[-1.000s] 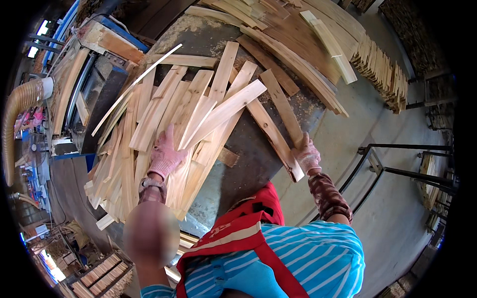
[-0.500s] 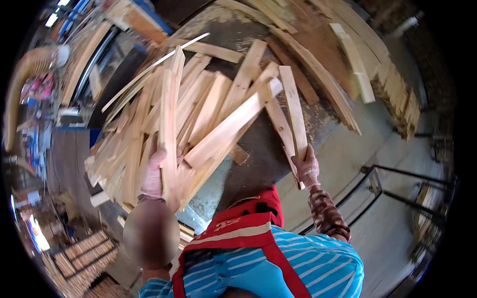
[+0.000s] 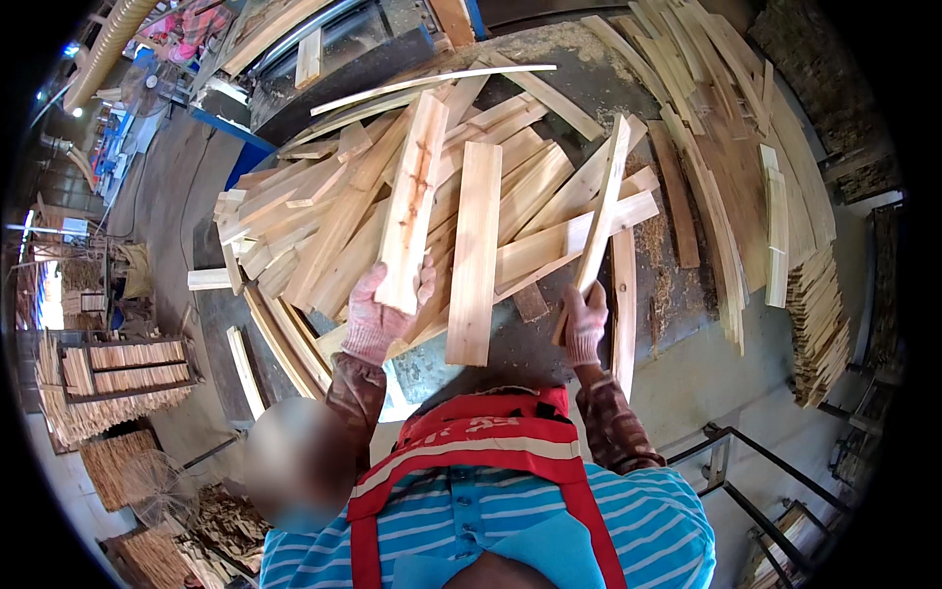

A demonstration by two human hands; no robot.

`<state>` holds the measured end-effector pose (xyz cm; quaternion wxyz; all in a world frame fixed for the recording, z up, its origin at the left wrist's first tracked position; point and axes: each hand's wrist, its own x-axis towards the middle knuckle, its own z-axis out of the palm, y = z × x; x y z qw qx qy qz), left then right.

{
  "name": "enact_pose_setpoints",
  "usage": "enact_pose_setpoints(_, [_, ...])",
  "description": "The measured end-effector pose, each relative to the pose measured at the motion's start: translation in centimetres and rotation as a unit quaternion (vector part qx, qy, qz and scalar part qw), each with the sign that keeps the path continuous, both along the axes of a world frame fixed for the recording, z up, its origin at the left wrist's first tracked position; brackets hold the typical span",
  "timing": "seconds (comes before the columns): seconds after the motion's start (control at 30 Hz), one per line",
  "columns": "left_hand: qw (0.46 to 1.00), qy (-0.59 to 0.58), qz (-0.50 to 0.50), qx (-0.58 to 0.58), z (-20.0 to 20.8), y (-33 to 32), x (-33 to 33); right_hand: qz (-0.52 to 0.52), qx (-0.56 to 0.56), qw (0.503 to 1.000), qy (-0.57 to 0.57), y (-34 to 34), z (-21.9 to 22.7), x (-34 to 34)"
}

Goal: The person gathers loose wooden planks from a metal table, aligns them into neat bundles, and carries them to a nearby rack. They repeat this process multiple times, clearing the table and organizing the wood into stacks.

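Observation:
My gloved left hand is closed round the lower end of a pale wooden board, which has a dark brown knotty streak down its face. The board is raised over the pile, its far end pointing away from me. In my gloved right hand is a narrow wooden slat, turned almost edge-on and tilted. Between the two hands a plain board lies at the near side of the heap of loose boards. Another board lies just right of my right hand.
A dark worktable with sawdust carries the heap. More long boards lie along its right side, near a stack of slats. At the lower right stands a black metal frame. Bundled slats and a fan are at the left.
My view has swung, shifting the heap rightward. The left hand's board now shows its streaked face rather than a narrow side; the right hand's slat has turned edge-on. Both hands keep hold.

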<state>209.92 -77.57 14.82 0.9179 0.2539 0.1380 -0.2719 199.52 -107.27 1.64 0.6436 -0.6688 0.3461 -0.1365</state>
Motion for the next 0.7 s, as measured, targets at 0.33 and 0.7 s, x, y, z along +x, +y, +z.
enact_pose_setpoints(0.33, [0.974, 0.126, 0.079, -0.174, 0.9, 0.0, -2.3, 0.062, -0.166, 0.953, 0.247, -6.3, -4.4, -33.3])
enact_pose_setpoints(0.7, [0.977, -0.077, -0.041, 0.197, -1.8, 0.3, -1.2, 0.223, -0.326, 0.908, 0.14, -4.2, 1.7, -6.3])
